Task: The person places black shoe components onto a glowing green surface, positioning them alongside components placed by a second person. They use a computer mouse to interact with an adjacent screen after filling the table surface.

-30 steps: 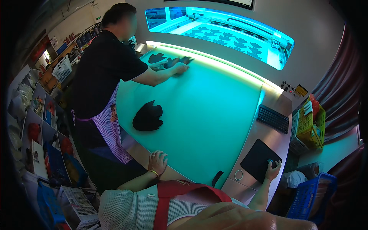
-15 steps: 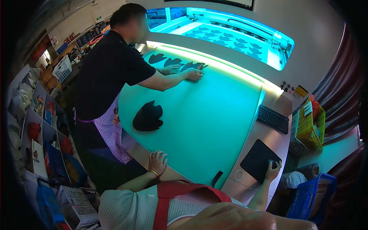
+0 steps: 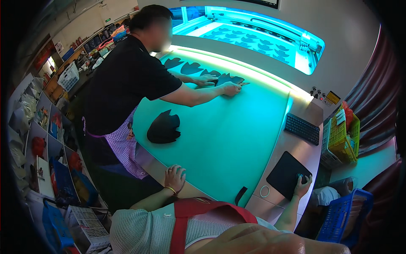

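Observation:
My left hand [image 3: 175, 178] lies on the near edge of the table, fingers stretched out and holding nothing. My right hand [image 3: 303, 186] is curled over a computer mouse [image 3: 300, 175] on a black mouse pad [image 3: 284, 172]. A stack of dark, jagged-edged cut pieces [image 3: 163, 128] rests on the teal-lit tabletop [image 3: 211, 135], beyond my left hand. Further off, a co-worker's hands [image 3: 230, 88] handle more dark cut pieces [image 3: 230, 79] in a row along the far edge.
The co-worker [image 3: 131, 76] stands at the table's left side. Behind the table is a lit machine window [image 3: 253, 40] with rows of dark shapes inside. To the right are a keyboard [image 3: 302, 128], a yellow basket [image 3: 343, 139] and a blue basket [image 3: 347, 218]. Shelves [image 3: 53, 144] line the left.
The co-worker has leaned right, and both of their hands have moved right along the row of pieces. More dark pieces now lie behind those hands. My own hands have stayed in place.

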`<state>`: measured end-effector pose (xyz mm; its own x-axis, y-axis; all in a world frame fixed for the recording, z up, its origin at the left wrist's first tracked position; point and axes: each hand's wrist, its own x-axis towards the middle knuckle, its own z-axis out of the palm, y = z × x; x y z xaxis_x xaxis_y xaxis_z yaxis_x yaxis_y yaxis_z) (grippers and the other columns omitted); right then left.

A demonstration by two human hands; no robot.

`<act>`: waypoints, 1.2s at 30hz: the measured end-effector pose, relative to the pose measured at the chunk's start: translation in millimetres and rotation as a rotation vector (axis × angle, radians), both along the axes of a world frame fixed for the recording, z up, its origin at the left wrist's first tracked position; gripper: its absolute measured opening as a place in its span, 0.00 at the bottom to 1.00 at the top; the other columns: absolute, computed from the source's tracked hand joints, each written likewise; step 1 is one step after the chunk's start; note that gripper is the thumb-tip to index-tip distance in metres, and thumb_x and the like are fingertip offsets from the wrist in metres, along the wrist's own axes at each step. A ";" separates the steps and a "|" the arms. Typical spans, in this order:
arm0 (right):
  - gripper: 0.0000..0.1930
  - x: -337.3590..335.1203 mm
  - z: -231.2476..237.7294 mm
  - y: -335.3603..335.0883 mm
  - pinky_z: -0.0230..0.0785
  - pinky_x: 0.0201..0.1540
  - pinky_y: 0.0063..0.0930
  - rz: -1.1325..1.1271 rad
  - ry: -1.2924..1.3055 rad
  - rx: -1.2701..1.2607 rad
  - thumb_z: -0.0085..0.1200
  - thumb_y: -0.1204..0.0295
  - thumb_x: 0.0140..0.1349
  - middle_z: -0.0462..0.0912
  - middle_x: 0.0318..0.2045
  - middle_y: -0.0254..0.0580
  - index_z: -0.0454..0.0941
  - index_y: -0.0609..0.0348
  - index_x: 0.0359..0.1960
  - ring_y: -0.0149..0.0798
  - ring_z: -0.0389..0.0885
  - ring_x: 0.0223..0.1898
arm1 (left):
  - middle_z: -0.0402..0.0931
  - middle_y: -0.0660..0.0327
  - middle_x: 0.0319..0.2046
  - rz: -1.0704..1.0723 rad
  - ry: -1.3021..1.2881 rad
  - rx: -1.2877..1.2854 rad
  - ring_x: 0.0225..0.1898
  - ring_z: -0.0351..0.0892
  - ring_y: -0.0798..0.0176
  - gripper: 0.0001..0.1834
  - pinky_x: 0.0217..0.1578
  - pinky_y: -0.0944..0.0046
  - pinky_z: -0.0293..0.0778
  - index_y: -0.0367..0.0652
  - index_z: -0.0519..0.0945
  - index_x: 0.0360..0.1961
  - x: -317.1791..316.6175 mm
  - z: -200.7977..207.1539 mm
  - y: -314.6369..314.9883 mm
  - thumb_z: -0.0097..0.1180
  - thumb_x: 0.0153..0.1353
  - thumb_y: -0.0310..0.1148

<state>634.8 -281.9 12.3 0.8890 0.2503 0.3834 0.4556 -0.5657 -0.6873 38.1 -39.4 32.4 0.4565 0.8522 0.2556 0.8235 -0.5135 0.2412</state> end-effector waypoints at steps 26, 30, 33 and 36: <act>0.34 0.6 -0.6 0.9 0.68 0.61 0.40 0.002 -0.012 0.009 0.66 0.64 0.57 0.82 0.52 0.52 0.68 0.61 0.64 0.52 0.79 0.55 | 0.72 0.59 0.51 0.004 0.031 -0.002 0.61 0.67 0.52 0.13 0.63 0.47 0.57 0.52 0.80 0.46 -0.1 -1.3 0.6 0.58 0.62 0.40; 0.34 1.9 -1.9 -0.8 0.67 0.62 0.38 0.001 0.002 -0.023 0.66 0.63 0.59 0.81 0.53 0.50 0.67 0.61 0.65 0.48 0.79 0.56 | 0.72 0.59 0.51 0.001 0.023 0.005 0.61 0.67 0.53 0.13 0.63 0.48 0.57 0.52 0.80 0.46 -2.0 -5.6 1.0 0.58 0.62 0.40; 0.34 2.9 -2.3 -0.4 0.67 0.62 0.38 -0.001 0.000 -0.012 0.66 0.63 0.59 0.82 0.53 0.50 0.67 0.61 0.65 0.48 0.79 0.56 | 0.73 0.60 0.50 0.000 0.011 0.009 0.60 0.68 0.53 0.12 0.63 0.47 0.57 0.52 0.80 0.46 -1.0 -5.2 0.8 0.57 0.62 0.40; 0.34 2.1 -0.1 0.5 0.67 0.62 0.38 0.003 0.005 -0.012 0.66 0.62 0.59 0.82 0.52 0.50 0.67 0.61 0.65 0.49 0.79 0.56 | 0.73 0.60 0.50 0.000 0.007 0.014 0.60 0.68 0.53 0.12 0.63 0.47 0.57 0.52 0.81 0.45 -0.5 -6.4 1.4 0.57 0.62 0.40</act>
<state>636.9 -281.4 12.3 0.8903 0.2575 0.3754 0.4536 -0.5727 -0.6828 37.6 -37.9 25.9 0.4582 0.8488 0.2640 0.8252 -0.5166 0.2286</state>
